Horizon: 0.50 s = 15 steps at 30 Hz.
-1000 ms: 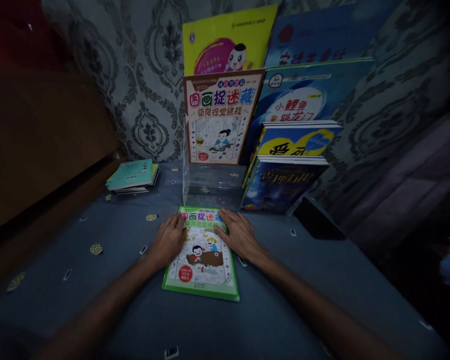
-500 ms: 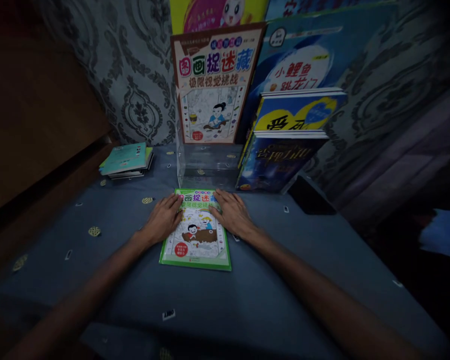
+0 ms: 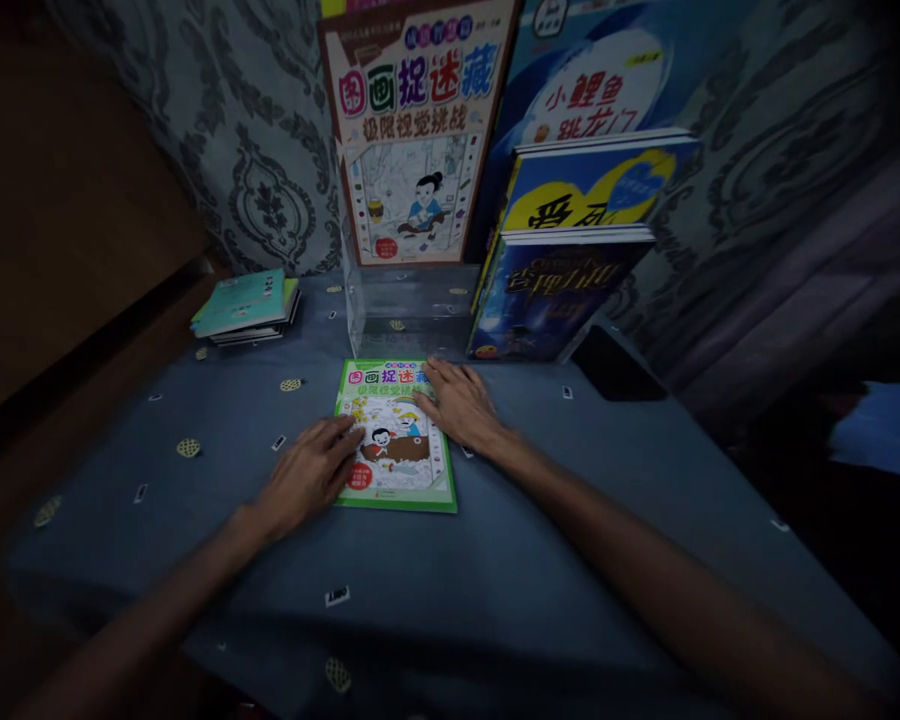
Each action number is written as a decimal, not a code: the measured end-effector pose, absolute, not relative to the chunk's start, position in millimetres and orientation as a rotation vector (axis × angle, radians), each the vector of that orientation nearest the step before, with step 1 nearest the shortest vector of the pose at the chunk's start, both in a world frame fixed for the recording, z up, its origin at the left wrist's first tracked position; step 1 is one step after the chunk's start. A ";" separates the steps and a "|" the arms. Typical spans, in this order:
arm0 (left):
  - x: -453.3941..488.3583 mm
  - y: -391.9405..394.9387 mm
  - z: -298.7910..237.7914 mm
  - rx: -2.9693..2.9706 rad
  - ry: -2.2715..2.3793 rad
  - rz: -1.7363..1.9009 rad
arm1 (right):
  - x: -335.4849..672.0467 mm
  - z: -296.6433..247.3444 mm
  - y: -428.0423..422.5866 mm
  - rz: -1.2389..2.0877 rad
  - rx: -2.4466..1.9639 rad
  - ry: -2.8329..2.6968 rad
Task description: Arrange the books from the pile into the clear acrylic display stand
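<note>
A green-edged picture book (image 3: 399, 455) lies flat on the blue patterned cloth (image 3: 495, 560) in front of me. My right hand (image 3: 459, 405) rests flat on its upper right corner, fingers stretched out. At the book's lower left edge my left hand (image 3: 311, 475) lies with its fingers spread, the fingertips touching the cover. Neither hand holds anything. Just behind the book stands a clear plastic stand (image 3: 409, 310).
A similar book with a cream cover (image 3: 412, 130) stands upright in the stand. Blue books (image 3: 570, 260) lean to its right. A small stack of teal booklets (image 3: 246, 305) lies at the back left. A dark flat object (image 3: 619, 370) lies at the right. Patterned wallpaper is behind.
My left hand has slid from the book's top left corner down to its lower left edge. The right hand stays on the upper right corner. The view has tilted downward.
</note>
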<state>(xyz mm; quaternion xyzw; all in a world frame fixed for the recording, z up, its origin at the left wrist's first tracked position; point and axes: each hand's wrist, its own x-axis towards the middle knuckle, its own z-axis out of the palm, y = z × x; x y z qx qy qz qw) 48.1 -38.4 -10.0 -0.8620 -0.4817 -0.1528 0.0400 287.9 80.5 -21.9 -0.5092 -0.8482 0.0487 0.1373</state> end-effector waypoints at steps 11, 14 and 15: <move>120.2 -35.5 9.1 -3.104 -1.220 -0.407 | 287.8 -21.1 79.6 0.191 -1.460 -2.436; 125.8 -49.1 8.9 -3.152 -1.126 -0.354 | 289.1 -20.5 79.2 0.183 -1.449 -2.430; 125.4 -54.4 8.8 -3.163 -1.107 -0.345 | 289.5 -20.0 78.9 0.174 -1.447 -2.431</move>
